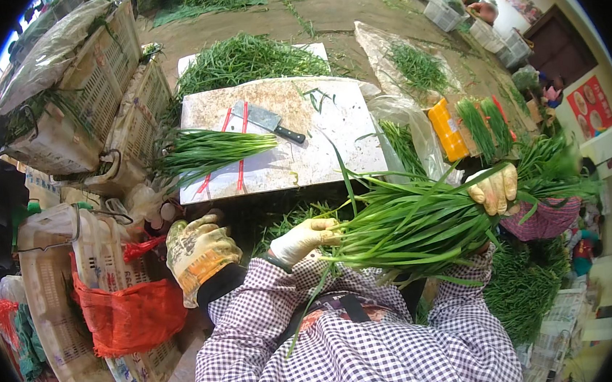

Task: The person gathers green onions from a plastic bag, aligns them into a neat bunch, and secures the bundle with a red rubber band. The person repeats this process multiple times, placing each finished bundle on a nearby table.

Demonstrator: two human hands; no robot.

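Observation:
My left hand [306, 240], in a white glove, pinches the pale stem ends of a large, loose bunch of garlic chives [413, 225]. My right hand [494, 191], in a stained glove, grips the bunch at its leafy side. The bunch lies across in front of my chest. Beyond it, a white board [330, 150] bears a smaller chive bunch [220, 146] laid over two red ties [240, 172], and a cleaver [267, 120] with a black handle. Left of my left hand is another stained glove [202, 254] with a black cuff; whose it is, I cannot tell.
Plastic crates [93, 73] are stacked at the left, with a red mesh bag [131, 318] on crates nearer me. Loose chives [251, 59] are heaped behind the board. Tied bunches [475, 130] lie at the right beside an orange packet [447, 129]. A person [484, 11] is far off, upper right.

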